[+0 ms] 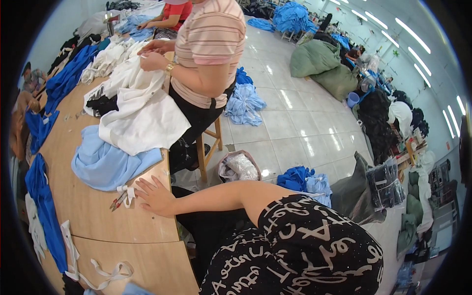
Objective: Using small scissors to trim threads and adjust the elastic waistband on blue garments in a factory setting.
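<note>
My right hand [157, 198] lies palm down on the wooden table [152, 226] near its edge, fingers spread, with nothing held. Just beyond its fingertips are small red-handled snips [117, 202] and a short white fabric strip [129, 195]. A heap of light blue cloth [101, 164] sits farther up the table, partly under a large white cloth [142, 125]. Of my left hand nothing shows.
A co-worker in a striped shirt [211, 44] stands beside the table, hands over white cloth. Blue garments [46, 201] line the table's far side; white tape [110, 275] curls nearby. On the floor are a wooden stool [211, 152], a bag [241, 167] and blue bundles [295, 177].
</note>
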`<state>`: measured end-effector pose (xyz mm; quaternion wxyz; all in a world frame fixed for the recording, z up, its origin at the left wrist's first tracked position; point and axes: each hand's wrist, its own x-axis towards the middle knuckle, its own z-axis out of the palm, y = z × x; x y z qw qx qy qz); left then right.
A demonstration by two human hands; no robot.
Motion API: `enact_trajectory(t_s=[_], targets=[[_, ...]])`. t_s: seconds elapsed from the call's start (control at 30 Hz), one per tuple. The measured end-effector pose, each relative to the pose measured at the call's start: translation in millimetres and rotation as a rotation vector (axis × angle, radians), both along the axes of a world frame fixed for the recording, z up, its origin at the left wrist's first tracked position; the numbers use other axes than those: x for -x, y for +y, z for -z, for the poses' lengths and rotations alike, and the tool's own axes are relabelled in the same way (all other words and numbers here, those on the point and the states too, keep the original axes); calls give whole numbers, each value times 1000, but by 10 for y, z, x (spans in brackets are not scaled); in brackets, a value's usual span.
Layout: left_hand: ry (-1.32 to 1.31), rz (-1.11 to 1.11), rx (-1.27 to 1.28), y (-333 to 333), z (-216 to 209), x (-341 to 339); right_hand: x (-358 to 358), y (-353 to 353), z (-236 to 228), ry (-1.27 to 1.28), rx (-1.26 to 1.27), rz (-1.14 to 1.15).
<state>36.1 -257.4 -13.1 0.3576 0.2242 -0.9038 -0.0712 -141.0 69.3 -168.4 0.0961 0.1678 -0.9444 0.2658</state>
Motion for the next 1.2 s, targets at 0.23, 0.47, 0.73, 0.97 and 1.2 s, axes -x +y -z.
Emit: enact_trajectory(t_s=[0.23, 0.47, 0.73, 0.97, 1.2], targets=[[-515, 74, 104, 145, 1449, 440, -10, 8, -72, 129, -107, 17], [-401, 103, 18, 109, 1567, 544, -25, -87, -109, 66, -174, -2], [-217, 129, -231, 51, 1592, 922, -26, -122, -140, 79, -185, 5], [-134, 127, -358, 622, 1557, 1533, -25, -76, -118, 130, -197, 65], [-166, 172, -306, 650, 1634, 1615, -21, -60, -91, 106, -115, 63]])
